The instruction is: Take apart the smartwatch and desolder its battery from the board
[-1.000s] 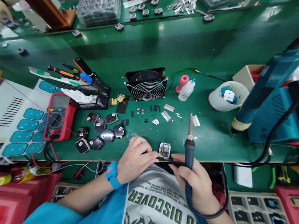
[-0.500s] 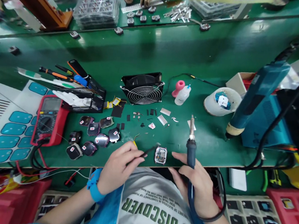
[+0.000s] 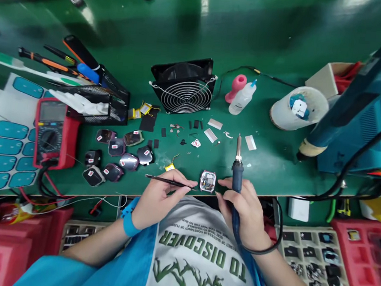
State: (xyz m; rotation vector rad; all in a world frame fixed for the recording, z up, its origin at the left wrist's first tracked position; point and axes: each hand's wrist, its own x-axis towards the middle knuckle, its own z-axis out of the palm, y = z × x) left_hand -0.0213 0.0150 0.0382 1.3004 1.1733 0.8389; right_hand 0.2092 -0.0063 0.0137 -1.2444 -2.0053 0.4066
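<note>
Near the front edge of the green bench lies an opened watch case [image 3: 207,181], its circuit board showing. My left hand [image 3: 166,196], with a blue band at the wrist, pinches a thin black tweezer-like tool [image 3: 165,180] whose right end lies close to the case. Right of the case, my right hand [image 3: 246,210] holds a soldering iron [image 3: 238,171] between its fingers, metal tip pointing away from me. A small yellow battery [image 3: 169,166] with wires lies beyond my left hand. Several closed watch cases [image 3: 129,161] are grouped to the left.
A black fan [image 3: 185,87] stands at the back centre, with a clear bottle [image 3: 243,97] beside it. A white tub [image 3: 298,109] and a hanging blue screwdriver [image 3: 351,99] are at right. The red multimeter [image 3: 55,133] and a mesh tool holder [image 3: 113,105] are at left.
The view has tipped down toward the bench, so the other person's hands are out of sight. The black tool in my left hand has turned and now lies nearly level, pointing at the case.
</note>
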